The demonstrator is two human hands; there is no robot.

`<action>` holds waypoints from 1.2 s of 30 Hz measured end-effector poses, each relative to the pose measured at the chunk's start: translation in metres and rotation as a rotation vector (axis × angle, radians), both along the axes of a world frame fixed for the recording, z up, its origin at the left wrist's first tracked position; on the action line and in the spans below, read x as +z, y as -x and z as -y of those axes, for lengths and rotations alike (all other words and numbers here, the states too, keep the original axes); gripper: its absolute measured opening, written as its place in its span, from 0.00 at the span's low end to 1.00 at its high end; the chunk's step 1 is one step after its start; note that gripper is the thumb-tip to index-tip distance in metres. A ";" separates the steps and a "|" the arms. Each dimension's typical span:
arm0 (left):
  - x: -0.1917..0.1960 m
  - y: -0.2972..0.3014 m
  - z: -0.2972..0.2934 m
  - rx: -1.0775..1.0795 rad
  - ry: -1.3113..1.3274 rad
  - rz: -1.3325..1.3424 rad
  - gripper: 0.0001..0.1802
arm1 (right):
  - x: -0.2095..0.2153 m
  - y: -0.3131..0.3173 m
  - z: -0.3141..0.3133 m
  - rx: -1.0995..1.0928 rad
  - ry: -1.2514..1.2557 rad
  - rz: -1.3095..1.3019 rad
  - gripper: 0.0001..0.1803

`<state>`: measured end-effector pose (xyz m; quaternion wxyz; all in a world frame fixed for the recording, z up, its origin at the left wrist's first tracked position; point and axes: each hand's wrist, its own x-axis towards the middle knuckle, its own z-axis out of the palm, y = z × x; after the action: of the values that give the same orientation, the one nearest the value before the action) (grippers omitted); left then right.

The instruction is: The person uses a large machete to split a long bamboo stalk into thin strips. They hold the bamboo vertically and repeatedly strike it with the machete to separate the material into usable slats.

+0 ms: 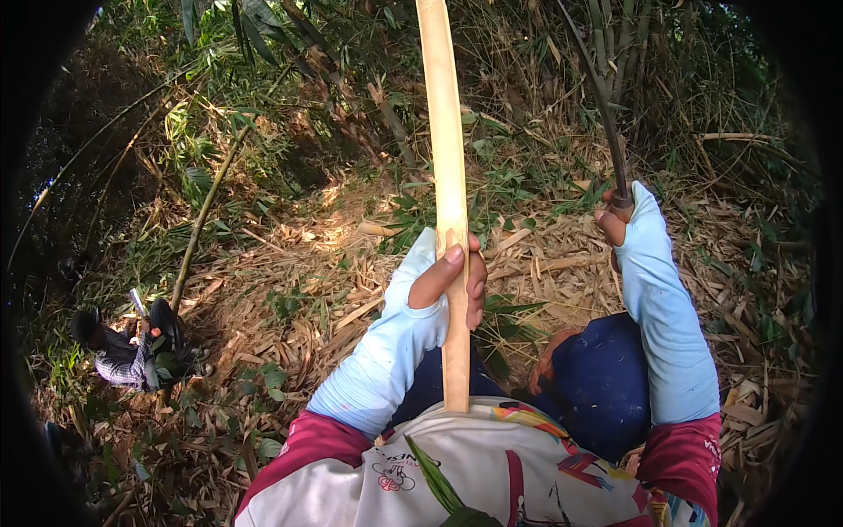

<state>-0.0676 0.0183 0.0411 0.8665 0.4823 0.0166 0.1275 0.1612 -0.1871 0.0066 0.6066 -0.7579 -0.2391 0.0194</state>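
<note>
Work in a bamboo grove, as seen by an onlooker close by. Nearest, the worker's white shirt (325,499) carries dark lettering beside a small reddish emblem (394,477) with a dark line figure; folds break up the letters. Colourful patches mark its right side, and small pale print runs down the maroon sleeve (680,457) on the right arm. A green leaf (434,472) overlaps the shirt front. Pale blue arm covers (369,367) reach over both hands, and a dark blue trouser knee (601,378) shows between the forearms. The strip (450,158), pale and flat, stands in front of the body, its lower end at the shirt; I cannot tell whether the two touch. The left hand (436,281) grasps it near its lower part, thumb across the face and fingers (475,285) wrapped round the far edge. To the right, apart from the strip, the right hand (612,225) has its fingers clenched about the base of a blade (601,97), dark, slender and curved upward. Beyond lies ground strewn with dry litter (316,263). Farther left, a second person (132,358) sits beside a leaning pole (206,211). Bamboo stems (625,44) close the background.
</note>
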 end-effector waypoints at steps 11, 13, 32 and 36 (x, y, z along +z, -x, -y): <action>0.003 0.003 0.024 0.020 -0.062 -0.162 0.21 | 0.036 0.065 -0.003 0.179 0.082 0.216 0.14; 0.005 0.003 0.028 0.026 -0.104 -0.185 0.22 | 0.043 0.073 -0.005 0.162 0.093 0.352 0.15; -0.009 0.006 0.064 -0.065 -0.141 -0.424 0.07 | 0.071 0.103 0.001 0.200 0.598 0.985 0.09; -0.016 0.011 0.060 -0.159 -0.100 -0.352 0.08 | 0.072 0.104 0.003 0.194 0.592 0.958 0.09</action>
<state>-0.0785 -0.0415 0.0254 0.8327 0.5392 0.1234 -0.0269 0.0574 -0.1899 0.0790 0.1879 -0.7943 -0.5403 -0.2045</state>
